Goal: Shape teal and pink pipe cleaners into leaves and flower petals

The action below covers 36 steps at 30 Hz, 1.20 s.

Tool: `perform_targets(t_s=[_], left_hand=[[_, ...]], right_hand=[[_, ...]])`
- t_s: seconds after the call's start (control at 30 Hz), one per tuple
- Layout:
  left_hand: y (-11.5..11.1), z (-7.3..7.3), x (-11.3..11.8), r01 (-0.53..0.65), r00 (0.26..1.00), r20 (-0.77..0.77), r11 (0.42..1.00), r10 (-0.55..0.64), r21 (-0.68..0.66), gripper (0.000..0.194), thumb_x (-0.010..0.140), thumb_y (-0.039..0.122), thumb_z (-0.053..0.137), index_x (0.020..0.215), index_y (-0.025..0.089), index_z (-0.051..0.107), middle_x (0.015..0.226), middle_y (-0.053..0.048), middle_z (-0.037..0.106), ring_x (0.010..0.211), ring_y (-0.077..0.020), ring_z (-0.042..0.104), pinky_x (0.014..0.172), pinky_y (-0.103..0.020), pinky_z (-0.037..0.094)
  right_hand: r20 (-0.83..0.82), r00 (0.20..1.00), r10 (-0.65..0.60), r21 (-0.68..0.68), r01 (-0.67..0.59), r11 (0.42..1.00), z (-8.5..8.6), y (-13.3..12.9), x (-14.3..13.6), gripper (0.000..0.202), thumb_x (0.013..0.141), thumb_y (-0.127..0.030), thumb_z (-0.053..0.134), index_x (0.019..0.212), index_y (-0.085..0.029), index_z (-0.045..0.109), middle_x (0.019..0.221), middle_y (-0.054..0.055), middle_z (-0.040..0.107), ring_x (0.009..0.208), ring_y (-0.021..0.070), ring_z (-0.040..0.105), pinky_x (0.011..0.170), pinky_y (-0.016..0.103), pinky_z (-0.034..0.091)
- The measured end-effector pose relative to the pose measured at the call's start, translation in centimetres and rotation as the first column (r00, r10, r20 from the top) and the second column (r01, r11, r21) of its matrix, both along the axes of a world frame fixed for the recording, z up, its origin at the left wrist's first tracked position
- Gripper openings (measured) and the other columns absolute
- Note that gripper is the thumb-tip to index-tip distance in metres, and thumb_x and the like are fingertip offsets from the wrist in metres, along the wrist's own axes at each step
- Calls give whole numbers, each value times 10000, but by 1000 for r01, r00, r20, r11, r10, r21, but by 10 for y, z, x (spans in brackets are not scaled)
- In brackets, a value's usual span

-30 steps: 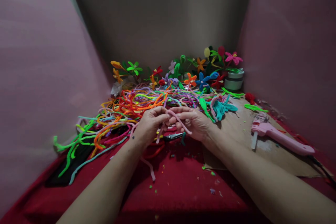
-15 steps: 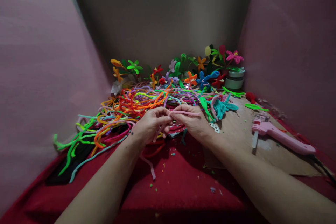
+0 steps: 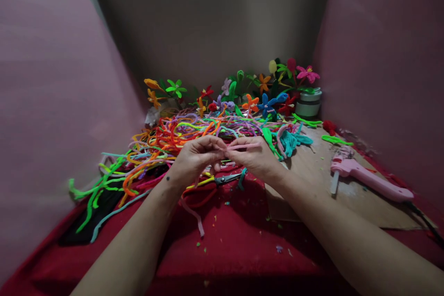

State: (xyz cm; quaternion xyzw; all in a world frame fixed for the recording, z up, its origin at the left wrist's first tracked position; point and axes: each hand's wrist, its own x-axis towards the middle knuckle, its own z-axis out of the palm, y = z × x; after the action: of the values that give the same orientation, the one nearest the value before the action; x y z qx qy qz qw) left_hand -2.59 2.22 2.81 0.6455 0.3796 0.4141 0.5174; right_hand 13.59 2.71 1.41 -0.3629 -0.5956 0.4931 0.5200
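While the left hand [image 3: 197, 159] and right hand [image 3: 259, 159] meet fingertip to fingertip at the clock's centre, both pinch a pink pipe cleaner [image 3: 245, 146], its visible length nearly level across the right hand and pointing to three o'clock (fingers hide the rest). Scissors [image 3: 227, 179] lie at six o'clock, blades aimed just short of three; a pink glue gun [image 3: 374, 180] rests just past three, well apart.

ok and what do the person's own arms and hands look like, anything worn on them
The left hand and right hand are ungloved, with no watch or bracelet showing. No sleeves show on the forearms. A small dark spot marks the left wrist.
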Motion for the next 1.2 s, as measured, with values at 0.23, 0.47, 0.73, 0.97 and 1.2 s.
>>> perform_targets(t_s=[0.23, 0.47, 0.73, 0.97, 1.2], left_hand=[[1, 1, -3, 114, 993, -41, 993, -115, -11, 167, 691, 161, 658, 832, 158, 569, 617, 16, 605, 477, -96, 569, 460, -193, 453], [-2, 7, -5, 154, 965, -213, 988, -150, 3, 46, 710, 166, 594, 721, 148, 552, 585, 18, 563, 516, -91, 533, 488, -192, 431], [0, 5, 1, 51, 936, -352, 992, -8, 112, 150, 722, 255, 610, 732, 146, 507, 597, 56, 488, 466, -44, 398, 436, -164, 333], [1, -12, 1, 199, 654, -544, 574, 526, 794, 143, 837, 181, 460, 758, 156, 576, 750, -28, 567, 645, -112, 523, 569, -215, 397], [-14, -9, 2, 314, 632, -344, 176, 695, 933, 131, 842, 145, 464, 873, 154, 591, 919, -78, 641, 798, -152, 584, 683, -252, 444]], right_hand=[[83, 993, 83, 51, -88, 995, -2, 5, 4, 106, 619, -245, 664, 634, -140, 659, 553, 1, 599, 490, 82, 476, 465, 218, 370], [213, 948, 235, -9, -239, 971, 2, 6, 11, 123, 662, -211, 572, 652, -120, 654, 554, -9, 567, 506, 79, 460, 506, 223, 365], [387, 920, 65, 102, -113, 988, -2, 6, 6, 106, 661, -174, 555, 621, -120, 638, 530, -23, 516, 514, 73, 404, 482, 212, 294], [23, 970, 243, -244, -230, 942, -6, 9, 6, 126, 599, -173, 627, 501, -129, 563, 391, -42, 440, 390, 64, 364, 419, 227, 262], [-462, 784, 414, -428, -606, 670, -4, 4, 11, 88, 564, -72, 633, 556, -110, 554, 469, -28, 512, 407, 56, 443, 450, 210, 383]])
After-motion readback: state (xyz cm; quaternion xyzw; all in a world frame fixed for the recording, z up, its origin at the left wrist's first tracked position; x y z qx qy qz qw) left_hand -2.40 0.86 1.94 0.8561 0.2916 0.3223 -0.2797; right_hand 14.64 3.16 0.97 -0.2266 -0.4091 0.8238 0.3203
